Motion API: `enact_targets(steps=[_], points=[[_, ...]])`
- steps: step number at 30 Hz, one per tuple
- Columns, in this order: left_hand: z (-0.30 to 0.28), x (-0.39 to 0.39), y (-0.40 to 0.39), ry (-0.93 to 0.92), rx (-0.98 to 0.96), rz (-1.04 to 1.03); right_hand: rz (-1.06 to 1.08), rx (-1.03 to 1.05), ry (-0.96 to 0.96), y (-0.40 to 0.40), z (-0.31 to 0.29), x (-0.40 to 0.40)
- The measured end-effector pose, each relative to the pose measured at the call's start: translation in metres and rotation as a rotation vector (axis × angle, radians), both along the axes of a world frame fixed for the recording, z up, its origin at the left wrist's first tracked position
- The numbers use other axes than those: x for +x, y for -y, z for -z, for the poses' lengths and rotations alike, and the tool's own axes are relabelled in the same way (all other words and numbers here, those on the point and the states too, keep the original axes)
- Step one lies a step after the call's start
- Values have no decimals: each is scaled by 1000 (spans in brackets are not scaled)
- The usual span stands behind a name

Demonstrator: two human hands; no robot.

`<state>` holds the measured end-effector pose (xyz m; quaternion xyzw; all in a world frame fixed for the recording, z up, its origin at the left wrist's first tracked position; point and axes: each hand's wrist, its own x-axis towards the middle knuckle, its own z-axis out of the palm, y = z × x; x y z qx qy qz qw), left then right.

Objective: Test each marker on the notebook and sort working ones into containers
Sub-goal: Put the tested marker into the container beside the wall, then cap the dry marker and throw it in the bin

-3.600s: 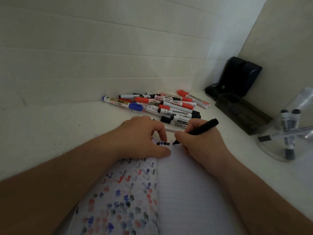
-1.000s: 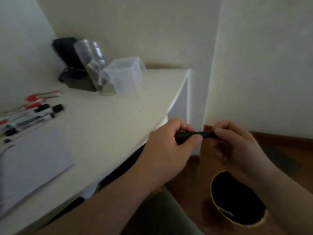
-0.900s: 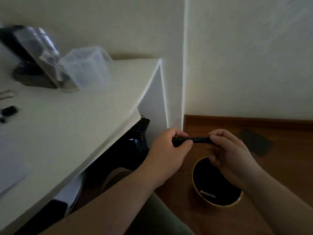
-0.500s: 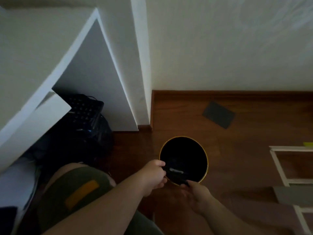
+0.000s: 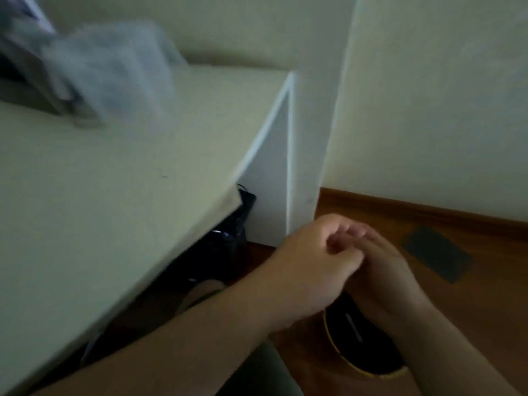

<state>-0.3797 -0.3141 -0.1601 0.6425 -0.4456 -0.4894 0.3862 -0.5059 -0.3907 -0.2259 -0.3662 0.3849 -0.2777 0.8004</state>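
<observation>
Two hands are seen close together above the floor, just right of the worktop's edge. The left hand [image 5: 311, 264] is held with its fingers curled loosely inward, and nothing can be made out inside them. The right hand [image 5: 383, 270] is touching it from the right, with fingers lying fairly straight; whether anything is pinched between the two cannot be told — the frame is blurred there.

Directly beneath the wrists a round black bin [image 5: 363, 347] with a yellow rim is set on the wooden floor [image 5: 471, 310]. A thin pale streak is visible inside it; whether that is the marker cannot be told. No marker is seen in either hand.

Farther out, a dark flat patch [image 5: 438, 257] is lying on the floor near the skirting board. The pale worktop [image 5: 100, 195] fills the left half of the view, and dark objects [image 5: 225, 244] are stowed under it. At its far left corner, blurred clear containers [image 5: 114, 67] are standing beside a dark shape — their contents cannot be made out.
</observation>
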Motion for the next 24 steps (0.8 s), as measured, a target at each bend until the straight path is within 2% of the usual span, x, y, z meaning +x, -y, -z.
enact_targets(steps=[3,5,7,9,14,17,21,24], points=[[-89,39,-51,132,-273,-98,-115,-290,158,-28,-111,53],[-136,77,-94,259,-358,-145,-262,-501,244,-50,-156,98],[-166,124,-136,352,-367,-258,-397,-717,256,-69,-178,152],[-176,179,-177,463,-282,-416,-533,-899,170,-91,-187,211],[-135,318,-290,909,123,-716,-781,-1271,-79,-161,-184,351],[-104,364,-333,1103,189,-851,-837,-1474,-208,-198,-177,413],[-77,382,-349,1018,113,-951,-770,-1383,-172,-233,-159,448],[-71,388,-349,1034,141,-880,-734,-1462,-120,-241,-151,445]])
